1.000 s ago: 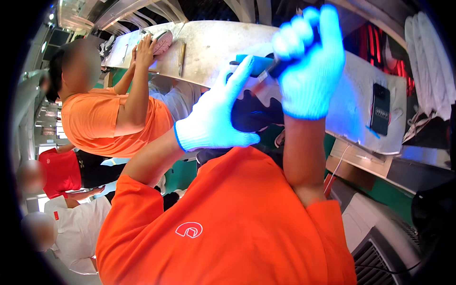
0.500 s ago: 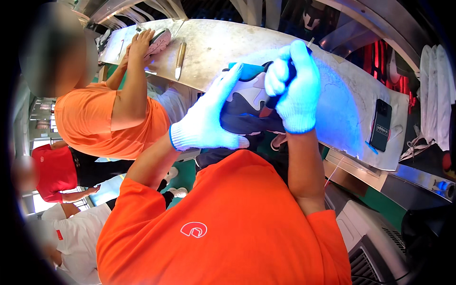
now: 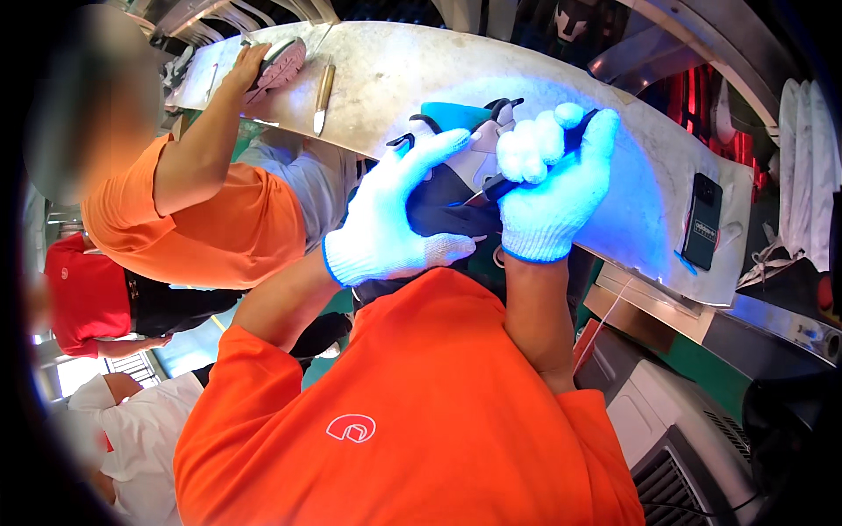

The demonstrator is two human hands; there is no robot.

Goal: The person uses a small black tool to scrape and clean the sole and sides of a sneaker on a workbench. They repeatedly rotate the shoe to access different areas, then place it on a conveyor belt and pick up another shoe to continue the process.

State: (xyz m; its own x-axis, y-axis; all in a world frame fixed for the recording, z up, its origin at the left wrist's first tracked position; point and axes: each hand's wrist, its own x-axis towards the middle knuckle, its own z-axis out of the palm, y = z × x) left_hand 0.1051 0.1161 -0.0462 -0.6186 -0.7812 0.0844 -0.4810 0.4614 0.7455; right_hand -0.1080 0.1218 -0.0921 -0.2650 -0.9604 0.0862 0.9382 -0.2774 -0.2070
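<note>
A shoe (image 3: 445, 186) with dark, grey and white panels and a teal inside lies between my gloved hands under blue light. My left hand (image 3: 390, 215), in a white knit glove, grips its near side, with thumb and fingers spread around it. In my right hand (image 3: 553, 180), also gloved, is a black-handled tool (image 3: 498, 187) with a short thin blade-like tip. That tip points down and left at the shoe's side, touching or very close to it. My right fingers wrap the handle and hide part of it.
A pale worktable (image 3: 386, 66) curves across the far side. On it are a wooden-handled knife (image 3: 324, 99) and a black phone (image 3: 702, 221). To the left a co-worker in orange (image 3: 193, 210) handles a pink-soled shoe (image 3: 281, 67). A grey machine (image 3: 671, 421) stands low right.
My right hand has turned, and the tool's tip now shows beside the shoe. The shoe has shifted slightly in my left hand. The co-worker's hand has moved on the pink-soled shoe.
</note>
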